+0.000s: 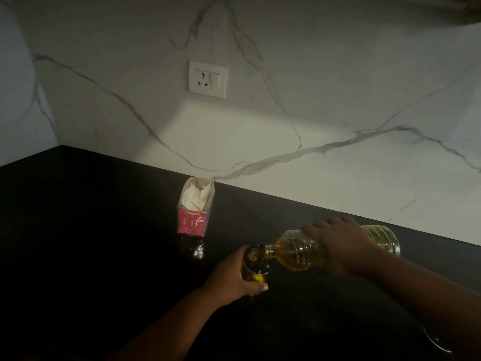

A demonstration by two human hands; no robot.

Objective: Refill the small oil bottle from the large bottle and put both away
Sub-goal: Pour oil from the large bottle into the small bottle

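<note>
The large clear plastic bottle (pixel 299 252), holding yellow oil, is tipped nearly flat with its neck pointing left. My right hand (pixel 338 243) grips it from above around the middle. Its open mouth rests at the rim of the small dark glass oil bottle (pixel 256 267), which stands upright on the black counter (pixel 104 230). My left hand (pixel 231 277) wraps around the small bottle's left side and base. Oil shows in the lower part of the small bottle. No caps are visible.
An open pink packet (pixel 194 208) with white paper inside stands against the marble backsplash, left of the bottles. A wall socket (pixel 207 79) with a red light is above it. A faint round object (pixel 437 340) lies at the lower right.
</note>
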